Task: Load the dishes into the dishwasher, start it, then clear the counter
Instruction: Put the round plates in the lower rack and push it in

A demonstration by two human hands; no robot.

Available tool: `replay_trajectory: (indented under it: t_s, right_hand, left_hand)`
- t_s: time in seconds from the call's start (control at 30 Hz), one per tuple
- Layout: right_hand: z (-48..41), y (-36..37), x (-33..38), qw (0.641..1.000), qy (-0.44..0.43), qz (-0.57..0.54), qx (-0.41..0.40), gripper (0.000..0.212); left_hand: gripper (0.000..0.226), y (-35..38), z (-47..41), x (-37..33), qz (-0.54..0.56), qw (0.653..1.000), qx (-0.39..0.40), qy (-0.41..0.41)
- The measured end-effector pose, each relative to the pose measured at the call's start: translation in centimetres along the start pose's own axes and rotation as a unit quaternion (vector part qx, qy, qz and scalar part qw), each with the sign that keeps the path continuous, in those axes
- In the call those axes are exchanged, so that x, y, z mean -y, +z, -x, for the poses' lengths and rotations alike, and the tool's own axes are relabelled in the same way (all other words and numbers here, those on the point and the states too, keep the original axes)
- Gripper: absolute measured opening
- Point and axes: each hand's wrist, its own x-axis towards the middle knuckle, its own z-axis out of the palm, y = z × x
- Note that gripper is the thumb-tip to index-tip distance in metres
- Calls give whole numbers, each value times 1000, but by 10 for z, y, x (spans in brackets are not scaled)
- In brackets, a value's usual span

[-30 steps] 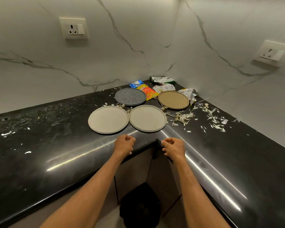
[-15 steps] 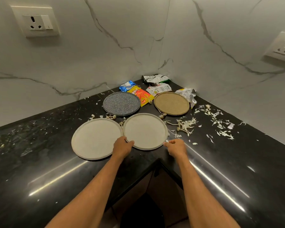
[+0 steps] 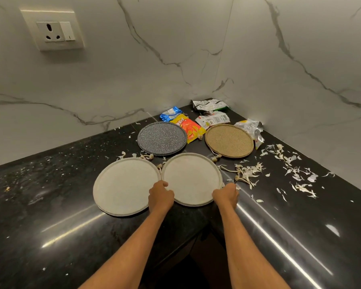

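the right pale plate (image 3: 192, 176) lies flat on the worktop (image 3: 50, 195) just beyond both hands, the left hand (image 3: 161, 195) and right hand (image 3: 226, 194) each curled onto its near rim at opposite sides, equally close.

Dim warm light; counter (image 3: 50, 236) glare streaks (edges warped).

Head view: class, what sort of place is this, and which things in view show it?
Probably a home kitchen corner: a black stone counter meets marble-look walls, a wall socket sits above it, and the left hand and right hand grip a white plate, with snack wrappers behind.
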Motion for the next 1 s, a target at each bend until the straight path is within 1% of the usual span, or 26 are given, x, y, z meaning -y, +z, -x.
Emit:
replay_trajectory:
  t_s: [0.1, 0.17, 0.27, 0.37, 0.43, 0.57, 0.67, 0.77, 0.83, 0.87, 0.93, 1.0]
  right_hand:
    - [-8, -5, 1, 998, 36, -19, 37, 57]
    - [-14, -10, 2, 994, 63, -67, 65, 60]
    - [-23, -21, -2, 968, 103, -194, 122, 54]
    - [-23, -34, -9, 959, 94, -223, 146, 39]
    - [-24, -44, -16, 955, 83, -240, 151, 35]
    - [-26, -64, -36, 945, 74, -281, 148, 41]
    - [-24, -84, -55, 940, 60, -303, 147, 46]
    - [-18, -108, -79, 937, 41, -319, 135, 46]
    - [-13, -125, -97, 936, 31, -329, 119, 47]
    - [-11, -133, -104, 937, 24, -332, 110, 48]
    - [4, -152, -126, 937, 17, -342, 67, 48]
    - [21, -168, -147, 932, 19, -361, 21, 48]
  left_hand:
    - [36, 3, 1, -1, 35, 999, -17, -20]
    - [37, 4, 1, -1, 60, 998, -22, -29]
    - [40, 8, 3, -2, 113, 992, -31, -46]
    - [42, 13, 9, -10, 188, 977, -43, -87]
    - [44, 17, 17, -15, 222, 969, -48, -92]
    - [42, 23, 32, -25, 238, 969, -51, -42]
    - [24, 26, 41, -36, 241, 970, -24, 12]
    - [11, 33, 53, -46, 215, 975, 8, 55]
    - [6, 41, 62, -50, 198, 976, 36, 77]
    - [10, 44, 65, -52, 193, 976, 52, 88]
    - [14, 58, 76, -53, 173, 974, 95, 108]
    - [12, 70, 92, -55, 158, 970, 133, 125]
